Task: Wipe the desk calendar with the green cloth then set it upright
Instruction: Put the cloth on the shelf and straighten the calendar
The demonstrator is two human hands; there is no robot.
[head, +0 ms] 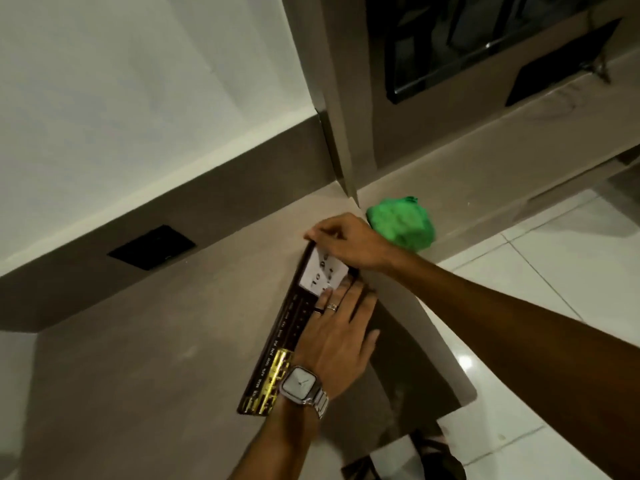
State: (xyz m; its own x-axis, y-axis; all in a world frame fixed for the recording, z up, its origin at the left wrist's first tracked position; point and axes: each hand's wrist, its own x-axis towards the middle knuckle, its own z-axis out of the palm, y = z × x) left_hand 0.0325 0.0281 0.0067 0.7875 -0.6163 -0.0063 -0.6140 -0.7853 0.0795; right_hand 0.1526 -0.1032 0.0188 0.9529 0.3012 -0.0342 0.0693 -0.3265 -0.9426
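Observation:
A dark desk calendar (282,336) with gold trim and a white card panel lies on the beige desk (156,341). My left hand (337,336), with rings and a wristwatch, rests flat on the calendar's middle. My right hand (349,242) grips the calendar's far end, fingers curled over its edge. The crumpled green cloth (403,221) sits on the desk just beyond my right hand, and no hand touches it.
A black wall socket (152,247) is set in the brown backsplash at the left. A vertical partition (341,133) rises behind the calendar. A dark framed screen (467,46) stands at the upper right. White floor tiles (554,271) lie past the desk edge.

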